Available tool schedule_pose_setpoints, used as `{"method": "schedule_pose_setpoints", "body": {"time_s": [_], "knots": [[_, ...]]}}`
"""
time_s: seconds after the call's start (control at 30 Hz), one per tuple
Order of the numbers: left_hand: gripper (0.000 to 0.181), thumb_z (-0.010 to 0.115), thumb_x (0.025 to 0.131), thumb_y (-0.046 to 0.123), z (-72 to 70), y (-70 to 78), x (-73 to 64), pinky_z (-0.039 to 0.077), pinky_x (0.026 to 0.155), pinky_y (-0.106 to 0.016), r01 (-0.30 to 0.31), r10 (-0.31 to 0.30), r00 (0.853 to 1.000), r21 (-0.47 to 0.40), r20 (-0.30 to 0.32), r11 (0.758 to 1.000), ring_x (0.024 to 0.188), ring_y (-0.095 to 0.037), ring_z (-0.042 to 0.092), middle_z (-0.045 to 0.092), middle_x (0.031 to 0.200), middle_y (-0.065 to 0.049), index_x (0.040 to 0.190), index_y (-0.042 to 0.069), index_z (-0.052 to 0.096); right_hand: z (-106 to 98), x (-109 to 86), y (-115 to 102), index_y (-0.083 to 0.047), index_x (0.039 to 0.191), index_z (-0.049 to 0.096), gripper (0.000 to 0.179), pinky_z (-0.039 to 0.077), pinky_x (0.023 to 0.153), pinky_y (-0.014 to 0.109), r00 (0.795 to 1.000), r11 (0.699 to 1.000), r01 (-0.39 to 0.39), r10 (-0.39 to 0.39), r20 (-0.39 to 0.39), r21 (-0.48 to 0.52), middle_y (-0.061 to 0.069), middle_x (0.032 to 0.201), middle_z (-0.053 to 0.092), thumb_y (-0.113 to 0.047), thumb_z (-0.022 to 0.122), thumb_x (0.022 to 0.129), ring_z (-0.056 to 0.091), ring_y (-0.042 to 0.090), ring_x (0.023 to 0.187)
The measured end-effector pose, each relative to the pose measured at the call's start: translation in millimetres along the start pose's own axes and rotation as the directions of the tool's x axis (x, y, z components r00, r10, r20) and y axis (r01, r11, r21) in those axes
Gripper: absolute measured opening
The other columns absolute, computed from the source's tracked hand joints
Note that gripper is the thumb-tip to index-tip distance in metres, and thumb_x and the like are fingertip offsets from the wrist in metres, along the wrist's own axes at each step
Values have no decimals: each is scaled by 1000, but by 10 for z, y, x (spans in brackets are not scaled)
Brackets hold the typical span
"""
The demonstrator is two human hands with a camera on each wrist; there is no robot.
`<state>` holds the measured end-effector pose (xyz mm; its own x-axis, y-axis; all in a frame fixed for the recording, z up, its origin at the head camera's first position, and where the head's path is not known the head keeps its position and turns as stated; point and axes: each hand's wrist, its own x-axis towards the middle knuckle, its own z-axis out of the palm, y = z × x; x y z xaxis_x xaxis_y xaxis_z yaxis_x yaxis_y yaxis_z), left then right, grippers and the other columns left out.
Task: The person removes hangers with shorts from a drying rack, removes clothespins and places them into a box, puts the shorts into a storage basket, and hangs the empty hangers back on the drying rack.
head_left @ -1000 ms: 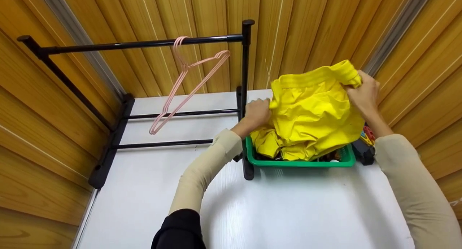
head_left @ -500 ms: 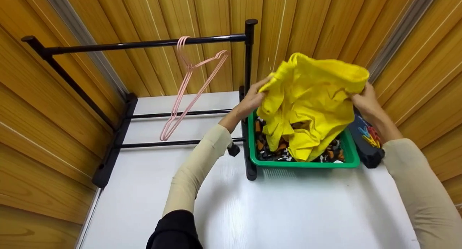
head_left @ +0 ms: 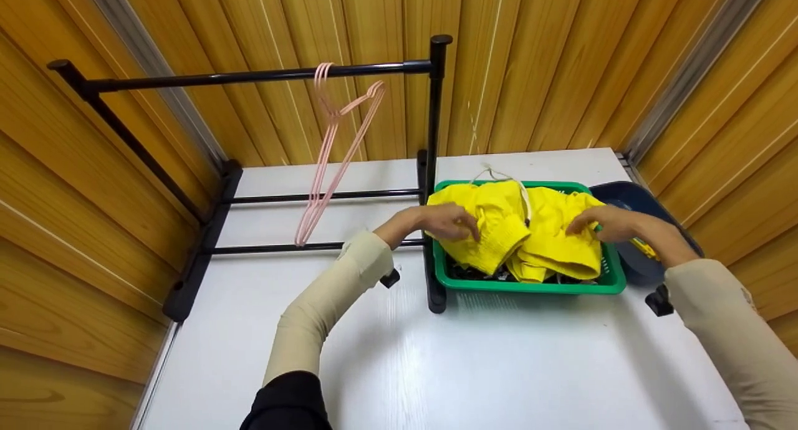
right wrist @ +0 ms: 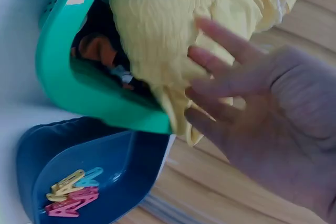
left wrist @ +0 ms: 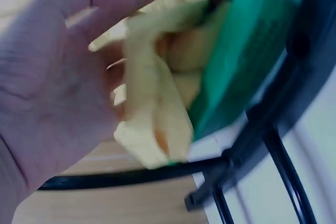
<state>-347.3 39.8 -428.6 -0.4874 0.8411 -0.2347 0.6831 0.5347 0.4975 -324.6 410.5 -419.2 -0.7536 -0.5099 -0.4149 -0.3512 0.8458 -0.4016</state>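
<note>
Yellow shorts point(head_left: 558, 207) with a waist drawstring point(head_left: 525, 199) lie heaped in the green basket point(head_left: 530, 286). Over their left half, my left hand point(head_left: 444, 221) hovers with relaxed fingers; in the left wrist view the shorts' blurred cloth point(left wrist: 147, 87) is right at its fingertips. My right hand point(head_left: 608, 221) is over the shorts' right half, and the right wrist view shows its fingers spread loosely beside the gathered waistband point(right wrist: 157, 19). Neither hand grips the cloth. Beneath the shorts, dark patterned cloth point(right wrist: 97, 51) with orange patches shows.
A black clothes rack point(head_left: 262, 76) stands left of the basket, several pink hangers point(head_left: 327, 137) on its top bar. Right of the basket is a dark blue tub point(right wrist: 121, 150) holding several coloured clothespins point(right wrist: 73, 198). Wood-patterned walls point(head_left: 374, 19) border the white surface point(head_left: 499, 361).
The yellow shorts, earlier held up and stretched between both hands, have come down and turned into the basket. Both hands have lowered and let go of them.
</note>
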Motion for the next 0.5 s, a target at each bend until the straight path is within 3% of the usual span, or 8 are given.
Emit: {"method": "schedule_pose_setpoints", "body": {"time_s": [0.03, 0.07, 0.13, 0.2, 0.23, 0.33, 0.43, 0.5], "knots": [[33, 55, 102, 17, 0, 28, 13, 48, 100, -37, 34, -29, 993, 48, -110, 998, 116, -26, 59, 61, 142, -12, 132, 9, 68, 4, 23, -14, -2, 134, 62, 45, 36, 106, 74, 998, 1000, -1, 0, -63, -18, 32, 139, 53, 7, 61, 90, 46, 54, 128], [36, 59, 102, 21, 4, 56, 30, 50, 94, -38, 99, -79, 973, 86, -215, 991, 110, -27, 60, 62, 139, -12, 135, 11, 65, 18, 50, -26, -2, 137, 59, 46, 38, 104, 74, 991, 999, -3, -2, -131, -38, 32, 140, 52, -1, 67, 92, 46, 54, 128], [56, 67, 98, 36, 22, 107, 64, 54, 96, -42, 271, -210, 910, 129, -357, 954, 124, -31, 59, 50, 154, -11, 149, 19, 51, 64, 110, -36, -5, 146, 50, 67, 38, 102, 76, 973, 997, -8, -10, -230, -76, 33, 148, 41, -20, 80, 88, 41, 55, 131], [84, 71, 92, 53, 61, 140, 105, 54, 100, -47, 417, -340, 862, 147, -375, 897, 140, -38, 48, 28, 167, -13, 161, 30, 29, 122, 167, -24, -12, 157, 36, 93, 30, 105, 81, 966, 994, -21, -8, -260, -106, 34, 160, 21, -32, 87, 81, 27, 60, 140], [96, 72, 88, 59, 85, 150, 133, 54, 99, -48, 457, -383, 853, 154, -353, 876, 143, -42, 44, 17, 170, -14, 163, 35, 17, 155, 197, -16, -15, 160, 29, 102, 25, 106, 82, 968, 994, -29, 1, -253, -109, 33, 163, 12, -34, 88, 79, 20, 62, 143], [109, 72, 86, 64, 165, 155, 236, 54, 101, -48, 470, -424, 865, 139, -269, 871, 146, -49, 39, -2, 173, -16, 163, 42, -2, 231, 294, 17, -20, 164, 19, 112, 18, 109, 82, 978, 993, -26, 2, -207, -114, 31, 167, -2, -34, 90, 77, 10, 63, 147], [110, 73, 88, 58, 202, 146, 336, 53, 103, -47, 407, -387, 903, 86, -188, 909, 134, -45, 54, -11, 172, -17, 161, 45, -8, 262, 399, 36, -22, 165, 15, 115, 17, 111, 80, 987, 992, -32, 12, -161, -120, 29, 169, -4, -34, 89, 78, 10, 62, 148], [112, 74, 90, 51, 190, 135, 386, 46, 112, -47, 366, -364, 926, 8, -100, 931, 134, -42, 54, -18, 171, -17, 160, 48, -13, 268, 462, 45, -21, 165, 13, 117, 18, 112, 79, 992, 990, -42, 25, -125, -131, 28, 169, -3, -37, 89, 77, 12, 62, 148]]}}
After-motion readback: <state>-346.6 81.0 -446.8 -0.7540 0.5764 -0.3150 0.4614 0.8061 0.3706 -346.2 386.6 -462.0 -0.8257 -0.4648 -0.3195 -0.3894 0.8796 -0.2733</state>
